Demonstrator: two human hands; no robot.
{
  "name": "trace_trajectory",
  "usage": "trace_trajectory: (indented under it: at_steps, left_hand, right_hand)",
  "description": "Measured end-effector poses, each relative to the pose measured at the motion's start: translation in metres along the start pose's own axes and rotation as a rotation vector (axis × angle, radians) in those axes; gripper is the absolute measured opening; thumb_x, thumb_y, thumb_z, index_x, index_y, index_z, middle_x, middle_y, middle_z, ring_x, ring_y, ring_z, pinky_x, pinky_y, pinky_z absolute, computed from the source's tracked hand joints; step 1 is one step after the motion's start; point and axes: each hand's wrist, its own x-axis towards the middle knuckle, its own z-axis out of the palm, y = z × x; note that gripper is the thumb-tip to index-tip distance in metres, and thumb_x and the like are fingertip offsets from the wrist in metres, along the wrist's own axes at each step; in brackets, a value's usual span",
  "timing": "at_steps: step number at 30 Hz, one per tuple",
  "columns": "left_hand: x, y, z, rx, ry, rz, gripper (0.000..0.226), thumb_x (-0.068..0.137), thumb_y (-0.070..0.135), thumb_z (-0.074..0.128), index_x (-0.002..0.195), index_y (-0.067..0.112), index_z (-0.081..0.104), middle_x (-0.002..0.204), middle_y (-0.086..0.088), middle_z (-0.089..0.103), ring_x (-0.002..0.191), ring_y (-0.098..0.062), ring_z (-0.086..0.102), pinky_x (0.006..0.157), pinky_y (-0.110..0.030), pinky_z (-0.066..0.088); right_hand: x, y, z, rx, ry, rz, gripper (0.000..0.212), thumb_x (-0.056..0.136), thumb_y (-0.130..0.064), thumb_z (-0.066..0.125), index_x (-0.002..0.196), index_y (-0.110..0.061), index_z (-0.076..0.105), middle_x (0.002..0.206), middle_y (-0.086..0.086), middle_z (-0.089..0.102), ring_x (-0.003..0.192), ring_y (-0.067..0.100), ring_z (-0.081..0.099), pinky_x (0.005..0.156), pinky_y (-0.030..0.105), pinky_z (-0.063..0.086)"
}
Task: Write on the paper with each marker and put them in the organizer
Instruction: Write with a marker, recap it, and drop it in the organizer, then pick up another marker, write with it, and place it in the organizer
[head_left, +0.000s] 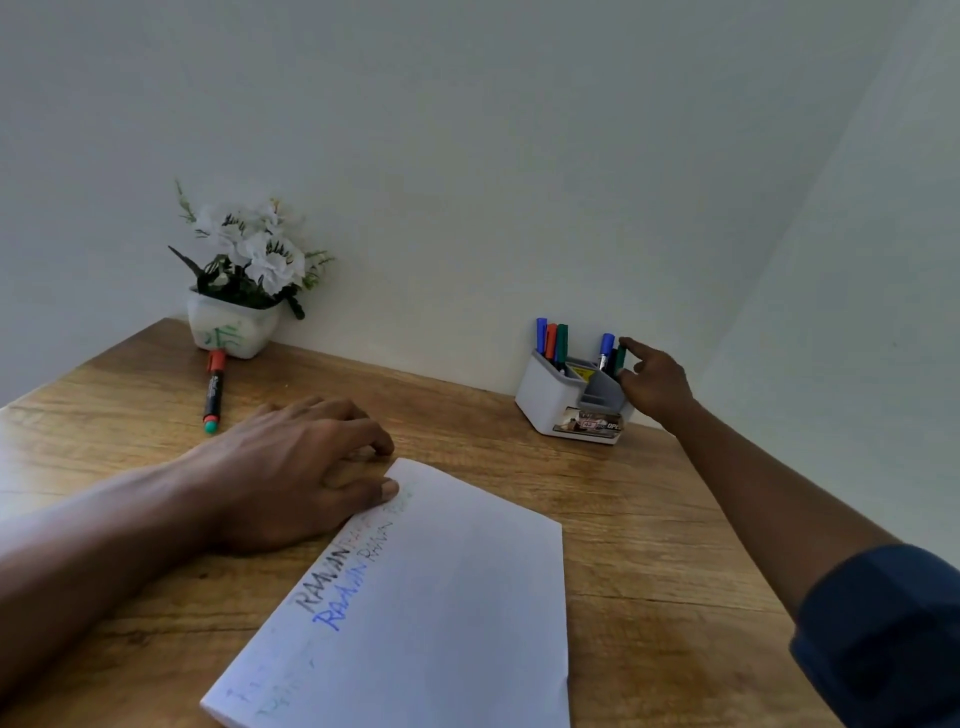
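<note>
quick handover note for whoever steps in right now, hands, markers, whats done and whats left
Right hand: grip closed on a green marker, lowering it into the right rear slot of the organizer, beside a blue marker.
Left hand: open, flat, pinning the top left corner of the paper.
Organizer's left slot holds three markers: blue, red, green.
Done: several words written on the paper in black, blue and fainter colours.
Left: release the green marker; one marker with a red cap lies on the table by the flower pot. Whether it has been used is unclear.
</note>
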Motion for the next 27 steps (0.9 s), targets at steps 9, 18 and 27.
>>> trace_trajectory:
  at_steps: [9, 18, 27]
  left_hand:
    - [-0.009, 0.003, -0.007, -0.146, -0.016, -0.024, 0.076, 0.082, 0.087, 0.02, 0.137, 0.045, 0.052, 0.141, 0.024, 0.049, 0.127, 0.001, 0.048, 0.108, -0.038, 0.043]
    - [-0.033, 0.01, -0.009, -0.063, -0.098, -0.117, 0.068, 0.09, 0.074, 0.037, 0.152, 0.047, 0.032, 0.165, 0.011, 0.027, 0.15, -0.014, 0.029, 0.122, -0.043, 0.025]
    - [-0.027, 0.015, -0.012, -0.015, -0.093, -0.126, 0.065, 0.092, 0.072, 0.043, 0.152, 0.048, 0.035, 0.163, 0.007, 0.03, 0.149, -0.02, 0.029, 0.119, -0.051, 0.025]
  right_hand:
    - [-0.086, -0.066, -0.02, 0.034, 0.375, -0.62, 0.042, 0.089, -0.015, 0.063, 0.131, -0.02, 0.058, 0.123, 0.005, 0.062, 0.116, 0.027, 0.055, 0.094, 0.045, 0.044]
    - [-0.13, -0.169, 0.024, 0.284, -0.35, -0.797, 0.008, 0.092, -0.018, 0.07, 0.098, -0.02, 0.075, 0.091, -0.008, 0.073, 0.085, 0.006, 0.067, 0.072, 0.025, 0.054]
    - [-0.114, -0.304, 0.096, 0.308, -0.738, -0.453, 0.037, 0.088, -0.046, 0.074, 0.084, -0.009, 0.075, 0.074, 0.004, 0.077, 0.062, 0.017, 0.072, 0.056, 0.025, 0.051]
